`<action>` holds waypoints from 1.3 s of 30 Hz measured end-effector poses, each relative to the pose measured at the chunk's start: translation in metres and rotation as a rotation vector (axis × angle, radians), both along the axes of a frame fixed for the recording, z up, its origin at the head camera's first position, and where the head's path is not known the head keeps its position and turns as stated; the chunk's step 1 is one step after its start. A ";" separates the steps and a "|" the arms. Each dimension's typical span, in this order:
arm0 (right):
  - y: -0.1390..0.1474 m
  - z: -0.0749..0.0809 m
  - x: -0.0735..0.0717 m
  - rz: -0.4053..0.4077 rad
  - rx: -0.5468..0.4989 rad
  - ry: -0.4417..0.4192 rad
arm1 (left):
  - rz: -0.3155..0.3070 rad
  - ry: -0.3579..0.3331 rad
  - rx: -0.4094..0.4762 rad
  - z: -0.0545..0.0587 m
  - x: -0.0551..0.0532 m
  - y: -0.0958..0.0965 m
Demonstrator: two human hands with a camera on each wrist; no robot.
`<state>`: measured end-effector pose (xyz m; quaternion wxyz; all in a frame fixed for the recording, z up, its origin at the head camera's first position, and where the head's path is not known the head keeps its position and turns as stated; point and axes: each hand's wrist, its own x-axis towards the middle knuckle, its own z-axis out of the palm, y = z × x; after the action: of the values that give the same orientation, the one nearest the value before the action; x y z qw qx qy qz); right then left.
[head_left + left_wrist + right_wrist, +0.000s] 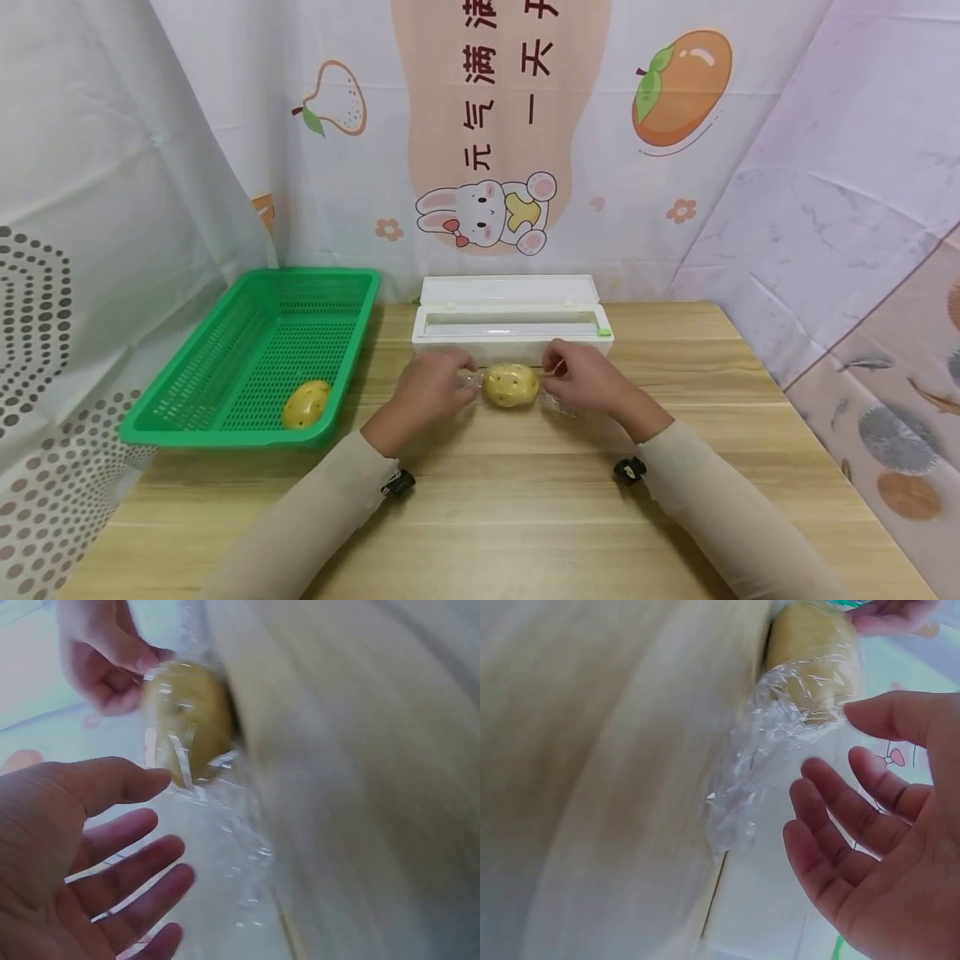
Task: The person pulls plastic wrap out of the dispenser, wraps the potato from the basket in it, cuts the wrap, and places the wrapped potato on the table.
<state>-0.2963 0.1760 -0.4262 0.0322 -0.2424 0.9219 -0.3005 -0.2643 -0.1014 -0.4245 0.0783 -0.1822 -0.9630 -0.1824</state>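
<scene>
A yellow potato [511,386] wrapped in clear cling film lies on the table between the two hands. Twisted tails of the cling film [739,802] stick out from both ends. At its left side is my left hand [435,385]; in the left wrist view the fingers are spread and the thumb tip is right at the film-covered end. My right hand [588,377] is on the other side, its fingers loosely bent and apart in the right wrist view, thumb tip close to the potato's end. Neither hand grips anything.
Just behind the potato stands a white cling film dispenser [513,350] with its lid up and a green cutter [603,332] at the right end. To the left, a green basket [358,350] holds another potato [306,405]. A printed curtain [360,183] hangs behind the table.
</scene>
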 end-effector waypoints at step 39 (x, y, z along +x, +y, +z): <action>0.002 0.000 -0.008 0.273 -0.041 -0.145 | -0.046 -0.134 0.167 -0.010 0.017 0.013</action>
<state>-0.3042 0.1785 -0.4262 0.1343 -0.3438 0.8693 -0.3289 -0.2473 -0.0888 -0.4346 0.0247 -0.1842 -0.9431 -0.2757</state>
